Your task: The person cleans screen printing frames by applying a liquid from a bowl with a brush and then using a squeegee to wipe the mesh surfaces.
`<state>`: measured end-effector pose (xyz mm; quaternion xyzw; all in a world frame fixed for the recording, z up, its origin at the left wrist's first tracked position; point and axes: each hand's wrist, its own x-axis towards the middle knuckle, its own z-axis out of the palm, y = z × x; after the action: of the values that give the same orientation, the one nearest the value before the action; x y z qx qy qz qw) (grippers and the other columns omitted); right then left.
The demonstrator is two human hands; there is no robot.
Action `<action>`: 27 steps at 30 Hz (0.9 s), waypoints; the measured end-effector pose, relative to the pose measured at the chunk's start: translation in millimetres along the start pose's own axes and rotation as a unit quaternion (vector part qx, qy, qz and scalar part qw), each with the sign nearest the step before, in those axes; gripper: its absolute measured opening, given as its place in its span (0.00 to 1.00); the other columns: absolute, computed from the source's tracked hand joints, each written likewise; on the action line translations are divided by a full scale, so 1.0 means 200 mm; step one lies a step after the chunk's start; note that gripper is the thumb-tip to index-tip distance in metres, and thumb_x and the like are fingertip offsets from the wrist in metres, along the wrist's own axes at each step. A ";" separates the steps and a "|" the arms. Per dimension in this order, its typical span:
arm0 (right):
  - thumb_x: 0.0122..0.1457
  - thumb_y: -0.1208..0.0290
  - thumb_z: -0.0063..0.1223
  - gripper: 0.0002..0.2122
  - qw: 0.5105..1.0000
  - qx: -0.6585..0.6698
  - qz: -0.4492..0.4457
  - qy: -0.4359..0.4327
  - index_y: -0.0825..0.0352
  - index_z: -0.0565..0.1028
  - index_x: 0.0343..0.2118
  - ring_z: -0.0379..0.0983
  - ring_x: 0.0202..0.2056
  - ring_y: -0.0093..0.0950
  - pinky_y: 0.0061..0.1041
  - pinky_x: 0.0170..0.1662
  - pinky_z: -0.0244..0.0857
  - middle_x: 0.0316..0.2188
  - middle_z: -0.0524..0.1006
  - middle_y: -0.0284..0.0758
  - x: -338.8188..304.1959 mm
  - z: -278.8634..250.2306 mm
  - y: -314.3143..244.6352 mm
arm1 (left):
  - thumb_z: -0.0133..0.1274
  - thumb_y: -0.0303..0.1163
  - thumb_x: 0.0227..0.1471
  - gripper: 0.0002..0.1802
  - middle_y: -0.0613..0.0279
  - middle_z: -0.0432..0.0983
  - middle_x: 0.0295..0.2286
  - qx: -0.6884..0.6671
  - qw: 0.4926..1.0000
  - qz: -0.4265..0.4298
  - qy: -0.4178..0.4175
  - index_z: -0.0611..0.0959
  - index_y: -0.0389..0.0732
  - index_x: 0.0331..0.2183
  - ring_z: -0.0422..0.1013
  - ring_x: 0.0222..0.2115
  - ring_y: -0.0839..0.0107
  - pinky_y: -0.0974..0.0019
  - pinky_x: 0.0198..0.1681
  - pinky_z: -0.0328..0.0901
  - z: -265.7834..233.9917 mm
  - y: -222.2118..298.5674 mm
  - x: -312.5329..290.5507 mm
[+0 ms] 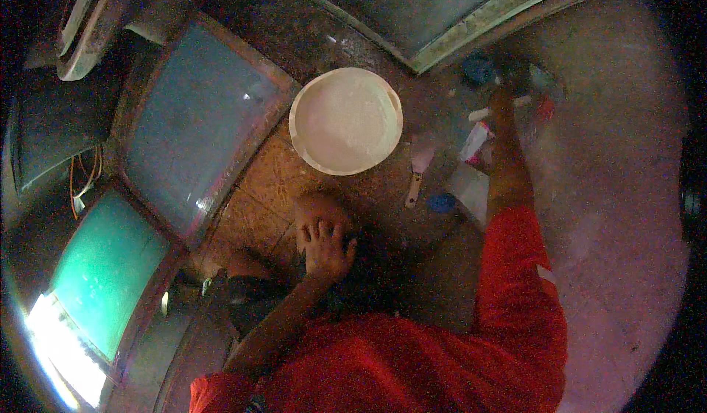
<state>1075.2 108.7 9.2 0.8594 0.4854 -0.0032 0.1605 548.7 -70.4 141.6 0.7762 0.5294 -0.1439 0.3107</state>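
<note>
My left hand [327, 252] rests on my bent knee [320, 208], fingers spread and nothing in them. My right arm stretches far out to the right, and my right hand [507, 82] is among small items on the floor; its fingers are lost in the dark and blur. Close to it are a blue item [479, 68], a white stick-like piece [479, 114], a red item [546, 109] and a white and pink packet [476, 142]. Ahead of me stands a round pale tub [346, 122] with a whitish inside. A scraper with a light handle [414, 190] lies right of the tub.
A blue round lid-like piece [441, 203] and a pale flat sheet [470, 188] lie near my right forearm. Framed screens stand around: a grey-blue one [195, 126] and a green one [110, 266] at left, another [420, 8] at the back.
</note>
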 end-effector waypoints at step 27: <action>0.53 0.75 0.51 0.08 0.398 0.917 0.026 0.001 0.64 0.70 0.36 0.71 0.33 0.30 0.23 0.31 0.70 0.32 0.73 0.36 -0.89 -0.74 -0.15 | 0.52 0.50 0.44 0.36 0.39 0.57 0.49 -0.118 0.983 0.047 0.130 0.66 0.36 0.49 0.54 0.51 0.43 0.41 0.52 0.51 0.12 0.03 0.03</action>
<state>934.3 16.3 170.5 0.5020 0.1686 -0.4412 -0.7245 559.6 -82.7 121.5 0.7704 0.5415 0.0366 0.3347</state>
